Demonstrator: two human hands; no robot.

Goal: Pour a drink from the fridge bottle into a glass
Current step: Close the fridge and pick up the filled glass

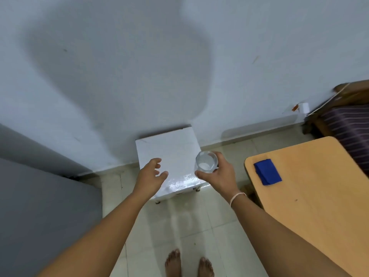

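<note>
A clear drinking glass (206,162) is upright in my right hand (218,174), fingers wrapped around its side, held over the right edge of a small white table (165,148). I cannot tell whether there is any liquid in it. My left hand (151,174) hovers open above the white table's front left part, fingers spread, holding nothing. No bottle is in view. The grey surface (40,196) at the left may be the fridge; its door looks closed.
A wooden table (311,196) stands at the right with a folded blue cloth (267,172) on its far corner. Behind it is a dark striped piece of furniture (347,128). A pale wall is ahead. My bare feet (187,264) stand on the tiled floor.
</note>
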